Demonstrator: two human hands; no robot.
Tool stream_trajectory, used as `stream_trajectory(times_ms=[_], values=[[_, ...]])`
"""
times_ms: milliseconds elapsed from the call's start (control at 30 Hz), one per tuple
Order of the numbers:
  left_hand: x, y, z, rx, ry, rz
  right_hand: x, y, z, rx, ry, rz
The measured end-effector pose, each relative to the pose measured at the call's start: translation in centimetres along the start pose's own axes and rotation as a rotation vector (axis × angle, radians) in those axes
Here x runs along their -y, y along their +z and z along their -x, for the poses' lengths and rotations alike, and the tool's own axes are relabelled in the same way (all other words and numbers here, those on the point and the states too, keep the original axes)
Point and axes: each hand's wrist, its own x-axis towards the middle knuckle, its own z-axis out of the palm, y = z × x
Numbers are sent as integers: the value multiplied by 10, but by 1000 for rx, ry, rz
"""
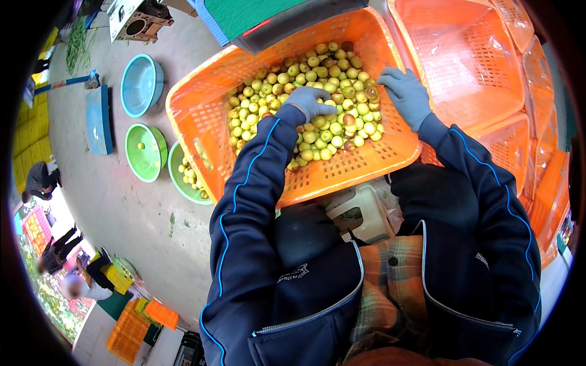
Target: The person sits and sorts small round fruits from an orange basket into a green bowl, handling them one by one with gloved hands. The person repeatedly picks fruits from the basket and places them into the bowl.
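An orange plastic crate lined with clear film stands before me, with many small green and brownish jujube-like fruits in it. My left hand, in a grey glove, rests on the fruits near the middle, its fingers curled; whether it holds a fruit is hidden. At the right end of the crate is my right hand, also gloved in grey. Its fingers are bent beside the inner wall, near a few browned fruits, and what they may hold cannot be told.
Left of the crate stand a blue basin, a green basin with a few fruits and another green basin with more. Film-lined orange crates are stacked at right. A green-topped sorting machine part overhangs the crate's far edge. People are at far left.
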Motion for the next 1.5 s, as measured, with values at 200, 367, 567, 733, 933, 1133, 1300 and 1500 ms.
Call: stream_trajectory(times_ms=[200, 367, 567, 733, 933, 1133, 1300, 1500], values=[[-18, 5, -4, 207, -53, 186, -5, 0, 0, 16, -14, 31], [-29, 15, -20, 298, -41, 174, -4, 3, 1, 3, -18, 125], [-16, 17, -14, 248, -60, 287, 23, -15, -15, -17, -488, 468], [-9, 14, -12, 287, -172, 350, 29, 29, -8, 464, -329, 478], [9, 29, -9, 420, -54, 618, 15, 64, 15, 468, -308, 173], [32, 32, 18, 361, -94, 822, 33, -9, -37, 517, 289, -477], [-1, 59, 16, 272, -90, 542, -1, -87, -69, 55, 711, -1106], [22, 72, 10, 177, -22, 523, -84, -135, -229, -365, 448, -1310]])
